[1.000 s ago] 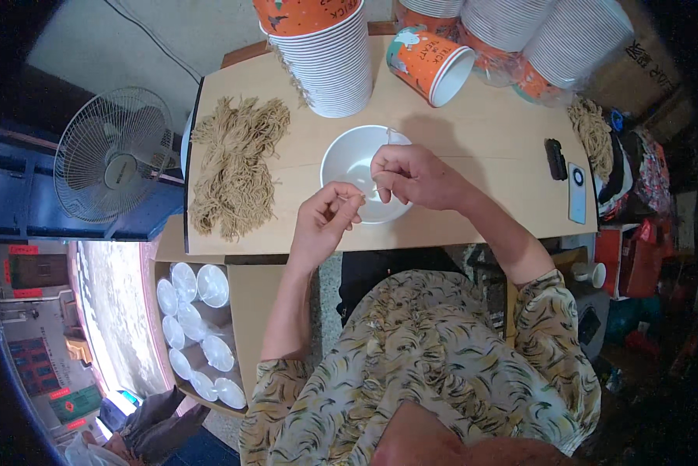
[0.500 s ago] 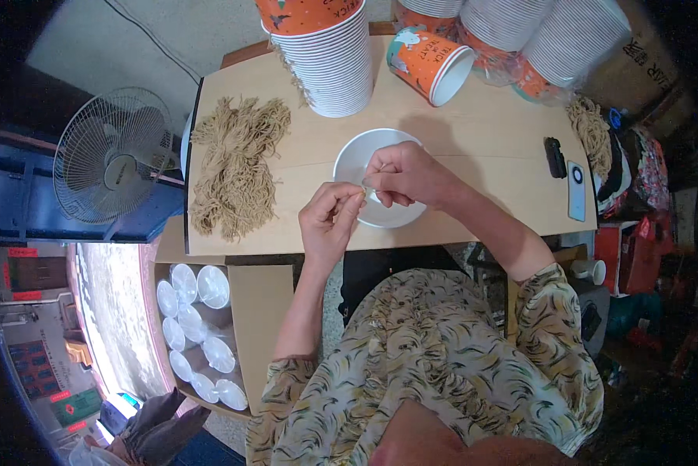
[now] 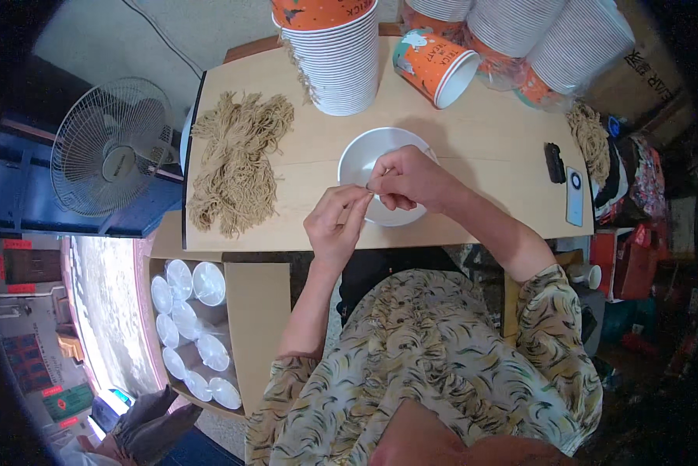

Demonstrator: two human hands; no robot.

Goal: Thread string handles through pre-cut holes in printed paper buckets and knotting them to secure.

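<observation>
Over a round tub with a white inside [image 3: 355, 159], near the table's front edge, my two hands meet fingertip to fingertip. My left hand [image 3: 338, 220] is closed in a pinch. Thumb and fingers of my right hand [image 3: 407, 179] are pressed together too. Something tiny seems to sit between the fingertips, but it is too small to name. A thick bundle of tan cords [image 3: 236, 167] lies to the left of the tub. Behind the tub stands a tall stack of orange and white paper tubs [image 3: 333, 66].
An orange printed tub [image 3: 430, 66] lies on its side at the back, beside bagged stacks of tubs [image 3: 512, 23]. A phone [image 3: 574, 194] and a small black object [image 3: 555, 161] rest at the right. A fan [image 3: 114, 147] and a carton of clear plastic cups [image 3: 257, 334] are at the left.
The view has shifted slightly. My hands stay together over the tub, and my left fingers have closed in a little more against the right fingertips.
</observation>
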